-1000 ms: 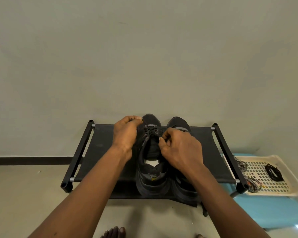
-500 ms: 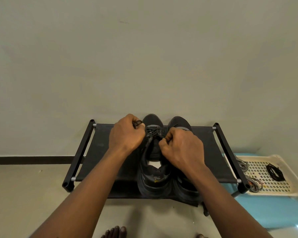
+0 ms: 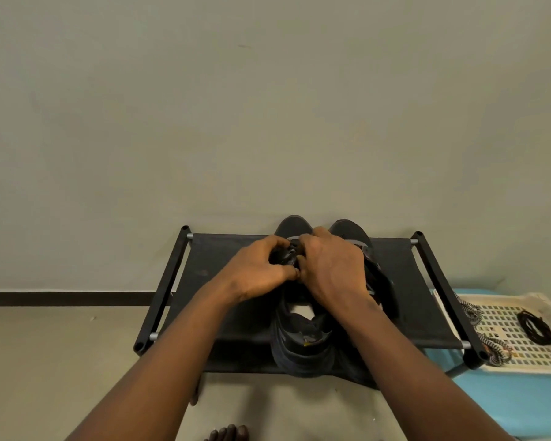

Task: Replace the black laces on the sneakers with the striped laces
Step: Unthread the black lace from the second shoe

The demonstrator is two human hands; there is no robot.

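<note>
The person's left hand [image 3: 258, 272] and right hand [image 3: 331, 268] are meeting over the left sneaker [image 3: 299, 345] on the black bench [image 3: 223, 259], with the thumbs touching. The fingers [image 3: 275, 245] of both are curling in tight and pinching the lacing [image 3: 285, 257] between them; it is too dark to tell its pattern. The right sneaker [image 3: 350, 230] is sitting just beyond the right knuckles, partly covered. Well off to the right of the fingers, the striped laces [image 3: 493, 350] are draping over the tray [image 3: 522, 361] rim, and a black lace bundle [image 3: 536, 327] is lying inside it.
</note>
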